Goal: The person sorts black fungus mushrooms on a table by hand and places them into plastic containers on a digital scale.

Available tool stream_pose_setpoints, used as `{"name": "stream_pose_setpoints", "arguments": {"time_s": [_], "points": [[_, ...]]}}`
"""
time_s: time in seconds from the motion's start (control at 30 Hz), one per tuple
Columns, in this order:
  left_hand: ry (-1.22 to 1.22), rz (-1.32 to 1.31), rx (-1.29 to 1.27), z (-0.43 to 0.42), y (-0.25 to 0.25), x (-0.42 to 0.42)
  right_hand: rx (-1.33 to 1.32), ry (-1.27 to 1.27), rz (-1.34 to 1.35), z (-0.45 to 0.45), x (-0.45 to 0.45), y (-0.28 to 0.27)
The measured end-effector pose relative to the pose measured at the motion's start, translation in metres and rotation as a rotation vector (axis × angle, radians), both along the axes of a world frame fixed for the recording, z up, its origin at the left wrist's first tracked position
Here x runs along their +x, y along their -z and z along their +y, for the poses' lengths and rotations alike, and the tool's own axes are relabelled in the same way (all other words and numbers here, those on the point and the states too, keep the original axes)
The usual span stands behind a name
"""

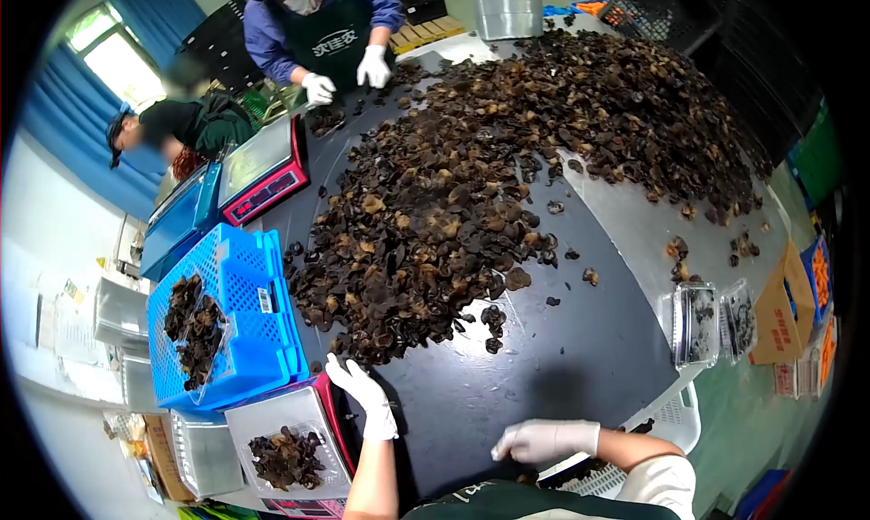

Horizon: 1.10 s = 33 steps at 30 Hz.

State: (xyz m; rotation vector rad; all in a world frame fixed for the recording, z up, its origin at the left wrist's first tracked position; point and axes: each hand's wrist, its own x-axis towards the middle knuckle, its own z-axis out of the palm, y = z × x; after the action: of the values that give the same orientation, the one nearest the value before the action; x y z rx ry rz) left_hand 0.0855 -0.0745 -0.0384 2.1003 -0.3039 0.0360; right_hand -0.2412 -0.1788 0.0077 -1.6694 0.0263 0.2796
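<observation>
A wide heap of dark brown wood ear mushrooms (435, 221) covers much of the grey table (535, 375). My left hand (361, 395), in a white glove, is at the heap's near edge beside a red-edged scale (237, 420); its fingers are extended and hold nothing visible. On that scale sits a clear tray of wood ear mushrooms (286, 458). My right hand (548, 440), also gloved, hovers over the table's near edge with fingers curled in; whatever they may hold is hidden. Just below it, a white basket (684, 420) is partly covered by my arm.
Blue crates (263, 321) at the left carry filled trays. A second scale (263, 171) stands beyond. Clear containers (696, 325) and a cardboard box (781, 316) are at the right. A co-worker's gloved hands (373, 67) are across the table; another person (181, 130) bends at far left.
</observation>
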Motion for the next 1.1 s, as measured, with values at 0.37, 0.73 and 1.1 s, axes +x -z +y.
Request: {"name": "stream_pose_setpoints", "arguments": {"time_s": [0.37,0.73,1.1], "points": [[-0.152,-0.121,-0.228,-0.040,0.034,0.100,-0.593,1.023,-0.074,-0.121,-0.015,-0.025],[0.112,-0.181,-0.052,-0.093,0.014,0.159,-0.254,1.341,-0.359,-0.274,0.114,0.043],[0.733,0.142,-0.418,-0.117,0.036,0.097,0.068,0.713,-0.415,-0.231,0.221,0.007]]}}
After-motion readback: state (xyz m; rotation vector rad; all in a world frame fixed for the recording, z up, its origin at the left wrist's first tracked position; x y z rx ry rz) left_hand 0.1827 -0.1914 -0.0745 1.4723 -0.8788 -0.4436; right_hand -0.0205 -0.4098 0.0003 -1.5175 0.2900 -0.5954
